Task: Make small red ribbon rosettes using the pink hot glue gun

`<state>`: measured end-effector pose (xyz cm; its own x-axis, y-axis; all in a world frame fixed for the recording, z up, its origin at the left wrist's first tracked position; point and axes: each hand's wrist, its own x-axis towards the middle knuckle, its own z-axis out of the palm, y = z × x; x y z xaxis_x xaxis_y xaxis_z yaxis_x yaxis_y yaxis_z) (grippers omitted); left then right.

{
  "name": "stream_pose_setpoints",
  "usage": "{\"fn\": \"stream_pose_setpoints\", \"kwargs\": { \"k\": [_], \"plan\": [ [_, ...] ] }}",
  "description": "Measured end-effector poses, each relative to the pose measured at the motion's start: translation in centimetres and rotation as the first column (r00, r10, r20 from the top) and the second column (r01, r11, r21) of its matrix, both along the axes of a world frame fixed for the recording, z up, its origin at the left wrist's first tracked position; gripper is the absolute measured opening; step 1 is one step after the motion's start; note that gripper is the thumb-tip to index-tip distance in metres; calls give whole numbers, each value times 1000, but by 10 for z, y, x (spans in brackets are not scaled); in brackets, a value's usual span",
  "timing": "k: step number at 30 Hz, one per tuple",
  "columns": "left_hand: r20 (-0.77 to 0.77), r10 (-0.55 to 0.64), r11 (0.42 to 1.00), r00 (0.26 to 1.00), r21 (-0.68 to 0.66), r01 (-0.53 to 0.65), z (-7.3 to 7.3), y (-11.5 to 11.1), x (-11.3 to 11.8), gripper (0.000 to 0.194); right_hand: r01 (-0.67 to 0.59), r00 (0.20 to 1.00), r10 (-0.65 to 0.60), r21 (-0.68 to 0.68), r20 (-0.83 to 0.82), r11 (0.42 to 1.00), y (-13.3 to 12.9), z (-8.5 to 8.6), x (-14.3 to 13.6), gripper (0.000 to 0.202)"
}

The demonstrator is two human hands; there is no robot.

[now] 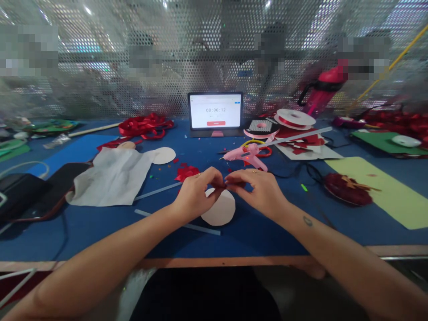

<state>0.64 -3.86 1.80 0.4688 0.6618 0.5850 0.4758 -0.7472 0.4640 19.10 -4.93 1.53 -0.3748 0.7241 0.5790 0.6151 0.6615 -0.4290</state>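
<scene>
Forearms (127, 245) lead to left hand (197, 191) and right hand (260, 189), both pinched closed above the pale disc (219, 209); I cannot tell what, if anything, they hold. Its visible face is plain, suggesting early work, with red scraps (187, 172) and pink glue gun (246, 154) beyond.

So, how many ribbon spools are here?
2: a black-and-white patterned spool right of the tablet, and a white spool of red ribbon farther right. Others may be hidden.

A perforated metal screen (177, 73) rises behind a blue table (100, 227) with a brown edge (214, 263), as bright lights (87, 10) glint near the screen's top.
</scene>
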Motion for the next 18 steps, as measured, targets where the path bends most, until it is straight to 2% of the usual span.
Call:
{"fn": "stream_pose_setpoints", "kwargs": {
  "k": [4,10,18],
  "plan": [
    [5,2,998,1000,-58,-2,-1,1,0,19,-21,1000,23,-88,21,996,1,1,0,6],
    [16,-10,992,1000,-123,11,-2,2,-1,18,-32,999,35,-72,36,997,1,2,0,4],
    [116,-5,962,993,-269,36,2,0,0,24,-34,998,29,-97,-53,995,1,2,-1,3]
  ]
}}
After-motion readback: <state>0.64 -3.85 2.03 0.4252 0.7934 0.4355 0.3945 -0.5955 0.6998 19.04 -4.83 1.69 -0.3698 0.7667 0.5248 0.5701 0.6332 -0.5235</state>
